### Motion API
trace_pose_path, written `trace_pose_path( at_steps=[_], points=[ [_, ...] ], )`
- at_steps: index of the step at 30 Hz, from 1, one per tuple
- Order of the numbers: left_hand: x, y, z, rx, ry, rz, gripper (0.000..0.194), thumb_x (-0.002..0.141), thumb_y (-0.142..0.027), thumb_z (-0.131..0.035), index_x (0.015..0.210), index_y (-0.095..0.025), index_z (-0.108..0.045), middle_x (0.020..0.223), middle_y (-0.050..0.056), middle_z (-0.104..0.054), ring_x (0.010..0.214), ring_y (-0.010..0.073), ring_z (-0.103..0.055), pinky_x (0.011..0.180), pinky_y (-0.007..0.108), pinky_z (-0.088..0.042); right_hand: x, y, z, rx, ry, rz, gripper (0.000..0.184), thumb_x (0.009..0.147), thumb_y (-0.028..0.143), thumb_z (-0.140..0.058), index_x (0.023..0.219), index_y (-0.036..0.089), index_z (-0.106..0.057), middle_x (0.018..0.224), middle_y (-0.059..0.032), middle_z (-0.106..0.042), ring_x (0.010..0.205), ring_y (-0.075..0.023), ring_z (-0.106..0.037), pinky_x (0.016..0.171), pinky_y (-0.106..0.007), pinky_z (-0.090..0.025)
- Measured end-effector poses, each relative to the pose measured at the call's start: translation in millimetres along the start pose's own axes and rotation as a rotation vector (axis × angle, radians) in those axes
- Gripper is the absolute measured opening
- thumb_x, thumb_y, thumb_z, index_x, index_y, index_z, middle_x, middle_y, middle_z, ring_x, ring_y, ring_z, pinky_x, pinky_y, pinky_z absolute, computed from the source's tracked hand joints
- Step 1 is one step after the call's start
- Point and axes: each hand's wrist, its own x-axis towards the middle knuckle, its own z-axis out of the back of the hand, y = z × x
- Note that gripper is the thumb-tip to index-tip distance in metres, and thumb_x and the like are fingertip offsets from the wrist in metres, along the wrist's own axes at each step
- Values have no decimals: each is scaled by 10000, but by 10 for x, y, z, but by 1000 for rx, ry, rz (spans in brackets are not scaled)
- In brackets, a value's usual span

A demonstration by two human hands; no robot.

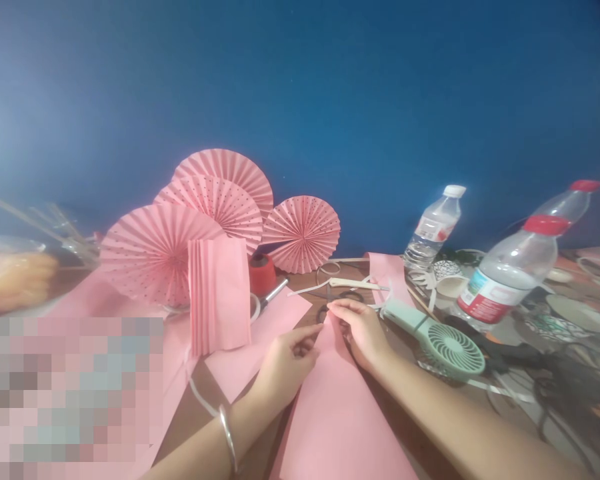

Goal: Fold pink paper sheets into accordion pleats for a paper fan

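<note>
A long sheet of pink paper (343,420) runs from the near edge of view up to my two hands, its far end narrowed between them. My left hand (289,357), with a silver bangle on the wrist, pinches the left side of that end, its other fingers curled. On the right side, my right hand (361,328) has thumb and fingers closed on the same end. The fingertips partly hide how the paper is folded there. Beyond them lies a pair of dark scissors (323,313), partly covered by my right hand. A pleated pink paper piece (220,293) stands left of my hands.
Several round pink paper fans (303,233) lean by the blue wall (300,87). A red spool (263,275) and a cream-handled cutter (353,284) lie behind my hands. To the right are a green handheld fan (453,350), a small bottle (433,227) and a large bottle (505,273).
</note>
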Motion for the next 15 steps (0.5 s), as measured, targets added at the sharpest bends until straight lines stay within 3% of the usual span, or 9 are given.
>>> trace_pose_path(
  at_steps=[7,15],
  points=[
    [11,88,-22,-29,24,-43,436,673,-148,-503,1096,-187,-600,755,-4,-586,637,99,-502,615,199,-412,-37,63,-29,8,32,17,126,647,294,-657,643,172,-626,590,9,-603,516,-113,-525,462,-201,-361],
    [-1,93,-28,-20,6,-43,428,673,-146,-507,1088,-190,-604,736,-10,-574,626,94,-494,603,192,-408,9,45,-13,21,13,-8,251,668,435,-630,672,187,-584,590,5,-583,502,-134,-509,465,-234,-356]
  ],
)
